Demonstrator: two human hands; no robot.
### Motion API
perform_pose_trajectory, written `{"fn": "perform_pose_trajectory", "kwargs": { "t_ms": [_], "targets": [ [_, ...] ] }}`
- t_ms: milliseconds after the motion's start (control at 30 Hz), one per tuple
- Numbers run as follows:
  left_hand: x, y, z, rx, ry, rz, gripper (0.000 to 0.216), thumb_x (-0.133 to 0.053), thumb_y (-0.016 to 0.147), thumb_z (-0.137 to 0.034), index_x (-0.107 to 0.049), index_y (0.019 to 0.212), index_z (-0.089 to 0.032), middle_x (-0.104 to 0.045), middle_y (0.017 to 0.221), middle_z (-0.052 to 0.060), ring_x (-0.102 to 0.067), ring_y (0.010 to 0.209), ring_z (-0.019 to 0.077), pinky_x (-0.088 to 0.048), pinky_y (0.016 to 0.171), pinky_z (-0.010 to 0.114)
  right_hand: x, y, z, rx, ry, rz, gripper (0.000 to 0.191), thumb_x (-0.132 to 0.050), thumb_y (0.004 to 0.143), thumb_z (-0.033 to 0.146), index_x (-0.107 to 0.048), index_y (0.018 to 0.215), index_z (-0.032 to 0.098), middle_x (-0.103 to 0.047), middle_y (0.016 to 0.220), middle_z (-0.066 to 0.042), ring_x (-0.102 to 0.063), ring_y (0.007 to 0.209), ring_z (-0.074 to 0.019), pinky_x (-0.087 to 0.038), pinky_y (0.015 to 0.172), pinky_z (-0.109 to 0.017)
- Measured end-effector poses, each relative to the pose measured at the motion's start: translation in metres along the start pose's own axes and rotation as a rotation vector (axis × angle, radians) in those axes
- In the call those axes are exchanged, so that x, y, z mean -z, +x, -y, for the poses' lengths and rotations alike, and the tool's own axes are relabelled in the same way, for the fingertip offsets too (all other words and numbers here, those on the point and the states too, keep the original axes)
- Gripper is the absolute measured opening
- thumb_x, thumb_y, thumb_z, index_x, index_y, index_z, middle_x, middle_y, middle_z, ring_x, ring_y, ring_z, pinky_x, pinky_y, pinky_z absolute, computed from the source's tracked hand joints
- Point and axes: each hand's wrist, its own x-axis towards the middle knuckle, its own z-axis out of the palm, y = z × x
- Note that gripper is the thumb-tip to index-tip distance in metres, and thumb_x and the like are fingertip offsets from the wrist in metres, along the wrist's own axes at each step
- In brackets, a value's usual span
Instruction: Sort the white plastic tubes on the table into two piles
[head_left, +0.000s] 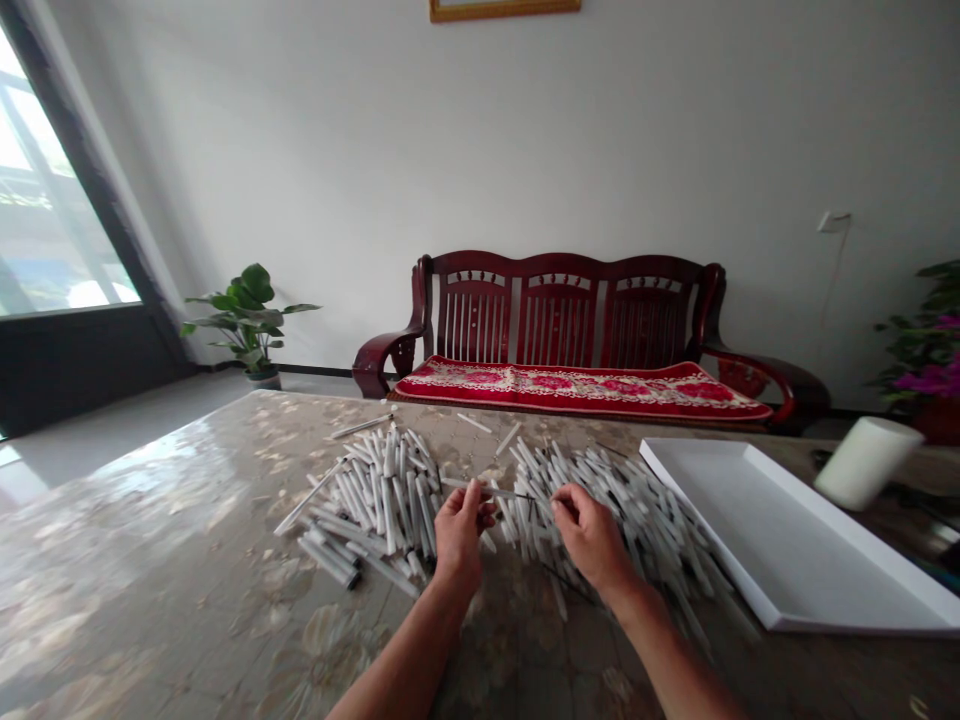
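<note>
A shallow white tray (795,570) lies at the right of the table, angled, with its left rim just beside a heap of white tubes (600,510). A second heap of the same tubes (379,500) sits to the left, and a few loose tubes lie apart at its far and left edges. A white cylinder (866,462) lies on its side beyond the tray.

Between the heaps, the left hand (459,530) is closed on a single white tube (469,484), which runs across towards the right hand (589,535). That hand's thumb and fingers are pinched together on a thin dark rod (534,497), which lines up with the tube's end. Both wrists rest low over the table, and the hands are near each other but apart.

The table (142,540) has a glossy, marble-like top with a pale floral pattern. Beyond it stand a dark red wooden bench (559,310) with a red patterned cushion (577,390), a potted green plant (247,320) by a large window (52,200), and a pink-flowered plant (926,350) at the far right.
</note>
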Motion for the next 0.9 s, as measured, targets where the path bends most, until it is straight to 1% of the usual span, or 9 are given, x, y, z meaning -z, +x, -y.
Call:
{"fn": "perform_pose_trajectory", "kwargs": {
  "t_ms": [133,300,433,500,600,667,733,833,900],
  "targets": [
    [0.007,0.01,-0.007,-0.125,0.062,-0.121,0.049,-0.073,0.061,-0.062,-0.054,0.073,-0.019,-0.059,0.058,-0.005,-0.059,0.052,0.0115,-0.044,0.046,0.021,0.026,0.01,-0.014,-0.082,-0.099,-0.149,0.025,-0.044,0.084,0.041,-0.06,0.082,0.022,-0.069,0.074,-0.003,-0.064,0.072,-0.021,-0.045,0.065,-0.028],
    [0.006,0.007,0.002,-0.211,0.534,0.122,0.037,-0.059,0.076,-0.056,-0.052,0.068,-0.02,-0.051,0.047,-0.006,-0.051,0.039,0.0116,-0.038,0.039,0.022,0.03,0.011,-0.019,-0.156,-0.294,-0.115,0.023,-0.042,0.085,0.035,-0.06,0.081,0.024,-0.071,0.074,-0.003,-0.066,0.073,-0.0214,-0.041,0.064,-0.027],
    [0.003,0.002,0.007,-0.204,0.749,0.253,0.036,-0.053,0.082,-0.044,-0.063,0.101,-0.016,-0.061,0.06,-0.003,-0.057,0.044,0.0134,-0.039,0.039,0.022,0.023,0.007,-0.015,-0.118,-0.412,-0.072,0.026,-0.041,0.09,0.033,-0.064,0.082,0.023,-0.072,0.074,-0.004,-0.067,0.072,-0.0202,-0.037,0.06,-0.026],
    [0.004,0.003,-0.001,-0.229,0.82,0.232,0.04,-0.05,0.085,-0.04,-0.06,0.115,-0.015,-0.067,0.07,0.0,-0.06,0.049,0.0139,-0.042,0.044,0.023,0.022,0.006,-0.015,-0.109,-0.437,-0.062,0.032,-0.038,0.094,0.036,-0.066,0.087,0.023,-0.071,0.071,-0.004,-0.067,0.069,-0.0196,-0.037,0.059,-0.025],
    [0.012,0.003,-0.027,-0.369,1.046,0.115,0.033,-0.049,0.089,-0.033,-0.063,0.114,-0.018,-0.072,0.086,0.005,-0.066,0.069,0.0159,-0.047,0.062,0.025,0.022,0.005,-0.013,-0.108,-0.47,-0.085,0.037,-0.033,0.099,0.037,-0.068,0.1,0.023,-0.073,0.073,-0.004,-0.067,0.067,-0.0193,-0.038,0.059,-0.026],
    [0.02,0.002,-0.049,-0.438,1.325,0.035,0.026,-0.048,0.091,-0.031,-0.067,0.106,-0.022,-0.073,0.101,0.006,-0.068,0.087,0.0193,-0.046,0.072,0.027,0.018,0.001,-0.007,-0.028,-0.449,-0.109,0.035,-0.035,0.099,0.033,-0.068,0.104,0.022,-0.075,0.085,-0.006,-0.069,0.076,-0.0195,-0.043,0.065,-0.027],
    [0.029,0.0,-0.067,-0.422,1.578,-0.005,0.025,-0.046,0.092,-0.031,-0.068,0.099,-0.024,-0.072,0.107,0.006,-0.067,0.095,0.0224,-0.043,0.072,0.028,0.008,-0.005,0.004,0.143,-0.385,-0.067,0.03,-0.04,0.096,0.027,-0.069,0.103,0.021,-0.074,0.101,-0.007,-0.067,0.092,-0.0194,-0.046,0.079,-0.028],
    [0.041,-0.002,-0.079,-0.32,1.83,-0.02,0.024,-0.047,0.091,-0.032,-0.068,0.097,-0.024,-0.071,0.104,0.009,-0.066,0.098,0.0257,-0.043,0.072,0.03,-0.014,-0.02,0.021,0.396,-0.349,0.193,0.022,-0.055,0.09,0.025,-0.071,0.105,0.026,-0.07,0.113,-0.004,-0.06,0.109,-0.0205,-0.043,0.096,-0.033],
    [0.046,-0.002,-0.078,-0.285,1.914,-0.013,0.024,-0.049,0.089,-0.034,-0.068,0.099,-0.024,-0.071,0.103,0.01,-0.065,0.099,0.0271,-0.043,0.075,0.031,-0.028,-0.029,0.027,0.473,-0.359,0.313,0.021,-0.063,0.087,0.027,-0.072,0.107,0.03,-0.066,0.125,0.0,-0.049,0.127,-0.0236,-0.034,0.109,-0.04]
  ]
}}
